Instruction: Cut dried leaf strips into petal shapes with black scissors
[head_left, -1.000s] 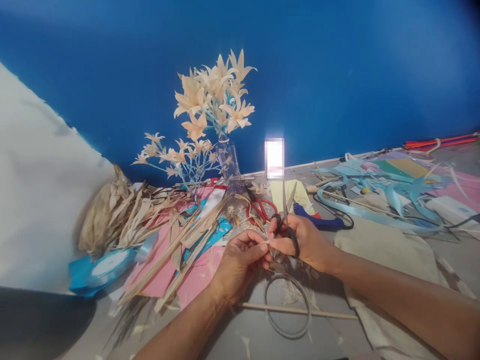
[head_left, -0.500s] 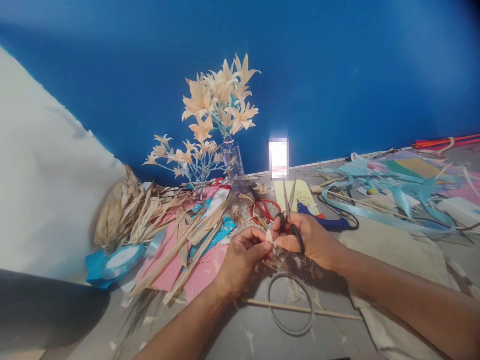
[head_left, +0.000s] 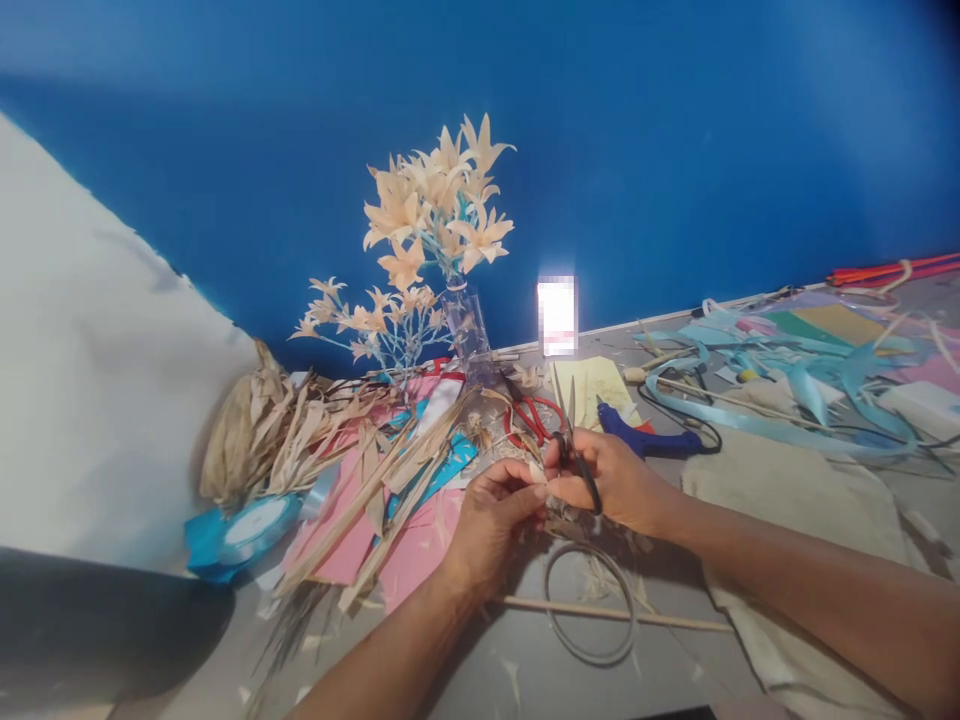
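My left hand (head_left: 499, 510) pinches a small cream petal-like piece (head_left: 537, 472) between thumb and fingers. Touching it from the right, my right hand (head_left: 611, 480) has its fingers through the handles of dark-handled scissors (head_left: 568, 410), whose slightly parted blades point up and away. Thumb and fingertips of both hands meet at the piece, which they partly cover. Below them a grey wire ring (head_left: 590, 605) lies over a thin stick (head_left: 667, 621). Red-handled scissors (head_left: 536, 420) rest just behind the left fingertips.
A blue glue gun (head_left: 649, 438) and cloth (head_left: 795, 520) lie right; pale blue ribbon (head_left: 757, 416) lies beyond. Dried husks (head_left: 315, 430), pink sheets (head_left: 420, 550) and a ribbon roll (head_left: 259, 525) crowd the left. Cream flowers (head_left: 442, 200) stand in a clear bottle (head_left: 466, 325) by the blue wall.
The camera view has shifted slightly. The scissors in my right hand have tilted to the left. Both hands stay together at the small piece.
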